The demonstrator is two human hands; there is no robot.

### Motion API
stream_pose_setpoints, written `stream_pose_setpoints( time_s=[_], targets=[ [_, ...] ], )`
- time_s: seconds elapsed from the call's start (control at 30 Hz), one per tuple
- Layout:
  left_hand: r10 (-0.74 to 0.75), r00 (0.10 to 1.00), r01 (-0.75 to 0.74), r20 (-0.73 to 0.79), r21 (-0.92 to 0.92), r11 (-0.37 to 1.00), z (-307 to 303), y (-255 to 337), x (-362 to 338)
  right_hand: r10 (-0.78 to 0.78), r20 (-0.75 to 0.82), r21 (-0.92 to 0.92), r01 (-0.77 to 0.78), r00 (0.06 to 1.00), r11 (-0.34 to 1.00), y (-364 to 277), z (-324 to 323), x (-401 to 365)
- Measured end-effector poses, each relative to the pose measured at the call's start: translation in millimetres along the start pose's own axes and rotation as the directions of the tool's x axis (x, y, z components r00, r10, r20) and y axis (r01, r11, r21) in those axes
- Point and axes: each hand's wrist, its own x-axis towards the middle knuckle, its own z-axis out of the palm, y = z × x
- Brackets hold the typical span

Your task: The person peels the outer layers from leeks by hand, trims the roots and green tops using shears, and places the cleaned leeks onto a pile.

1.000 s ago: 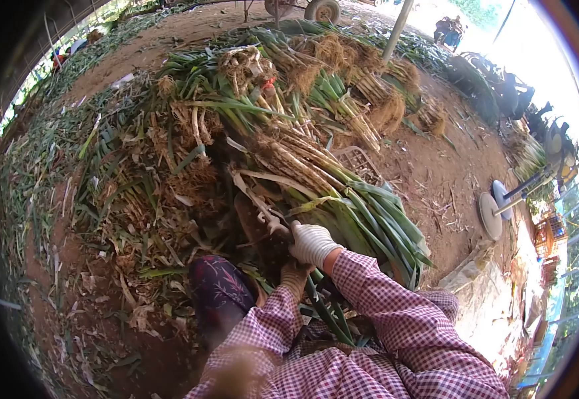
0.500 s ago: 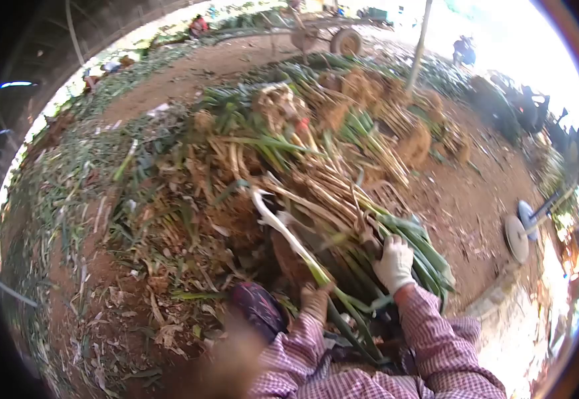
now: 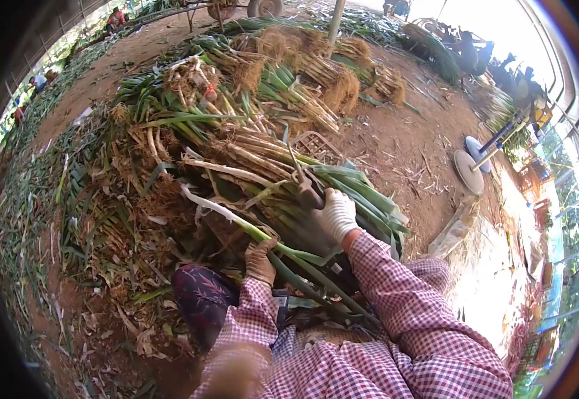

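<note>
My left hand, in a brownish glove, is closed around a leek. Its pale stem points up and left, and its green leaves trail down toward my lap. My right hand wears a white glove and grips a dark-handled tool with a narrow blade; the fingers partly cover its handle. Beneath the tool lies a pile of leeks, roots toward the left and green leaves spreading out beside my right hand.
Rooted leek bundles lie farther back around a pole. A plastic crate sits behind the pile. Leaf scraps cover the ground at left. Round weight plates on a bar stand at right. A person is far back.
The view has shifted, so the pile and both hands appear farther left and higher. My left hand still holds the leek, and my right hand still grips the tool.
</note>
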Motion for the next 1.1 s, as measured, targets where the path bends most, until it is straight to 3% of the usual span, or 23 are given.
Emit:
stream_pose_setpoints(
  time_s=[0.07,0.13,0.2,0.23,0.37,0.47,0.53,0.6,0.67,0.73,0.77,0.8,0.87,0.9,0.93,0.97,1.0,1.03,1.07,1.1],
  targets=[
    [-0.021,0.991,0.028,0.129,-0.057,0.998,3,2,-1,0.009,0.019,0.017,-0.010,1.000,1.000,-2,8,9],
    [-0.040,0.993,0.046,0.114,-0.052,0.998,6,2,0,-0.008,-0.068,-0.020,0.007,0.998,1.000,4,25,19],
    [-0.065,0.994,0.069,0.091,-0.045,0.997,6,1,2,0.076,0.071,0.159,-0.086,0.995,0.983,5,24,24],
    [-0.071,0.994,0.073,0.086,-0.029,0.997,5,-1,5,0.052,0.046,0.172,-0.059,0.998,0.983,4,19,22],
    [-0.074,0.997,0.073,0.037,0.032,0.997,7,-8,10,-0.097,0.110,0.091,0.087,0.989,0.992,13,-1,30],
    [-0.051,0.993,0.054,0.110,-0.026,0.998,20,6,-1,-0.032,0.011,0.146,0.030,0.999,0.989,14,11,42],
    [-0.012,0.993,0.015,0.120,-0.024,1.000,15,-2,5,-0.023,0.032,0.160,0.017,0.999,0.987,17,20,48],
    [0.028,0.989,-0.024,0.142,-0.030,0.999,17,-6,8,0.020,0.178,0.031,-0.026,0.984,0.999,28,36,62],
    [0.014,0.990,-0.005,0.138,-0.070,0.998,18,-8,9,0.022,0.144,0.062,-0.031,0.989,0.998,23,26,55],
    [0.005,0.994,-0.001,0.110,-0.033,0.999,17,-11,12,-0.076,0.186,0.140,0.050,0.980,0.989,23,9,46],
    [-0.006,0.996,0.005,0.083,0.003,1.000,16,-13,13,-0.062,0.192,0.279,0.006,0.979,0.960,23,8,45],
    [-0.010,0.997,0.010,0.079,0.001,1.000,12,-17,17,-0.061,0.199,0.277,0.004,0.978,0.961,21,4,41],
    [0.020,0.982,-0.039,0.185,0.099,0.994,10,-21,19,-0.091,0.226,0.436,-0.017,0.970,0.900,11,-12,20],
    [-0.166,0.975,0.168,0.151,-0.004,0.986,16,-16,16,-0.112,0.233,0.567,-0.042,0.966,0.822,7,-13,9],
    [-0.170,0.975,0.173,0.146,-0.007,0.985,13,-19,16,-0.111,0.240,0.565,-0.046,0.964,0.824,7,-2,4],
    [0.156,0.922,-0.314,0.354,0.451,0.835,8,-22,18,-0.133,0.201,0.570,-0.005,0.971,0.821,9,14,2],
    [0.283,0.704,-0.710,0.651,0.635,0.306,2,-24,18,-0.156,0.160,0.576,0.036,0.975,0.817,10,28,-1],
    [0.254,0.660,-0.749,0.707,0.645,0.152,-1,-20,14,-0.139,0.121,0.588,0.042,0.983,0.808,10,34,-3],
    [0.256,0.665,-0.745,0.702,0.650,0.152,3,-21,13,-0.144,0.126,0.588,0.043,0.982,0.808,1,23,-12],
    [0.177,0.890,-0.386,0.420,0.488,0.783,10,-25,12,-0.121,0.158,0.738,-0.036,0.980,0.674,-5,8,-23]
  ],
)
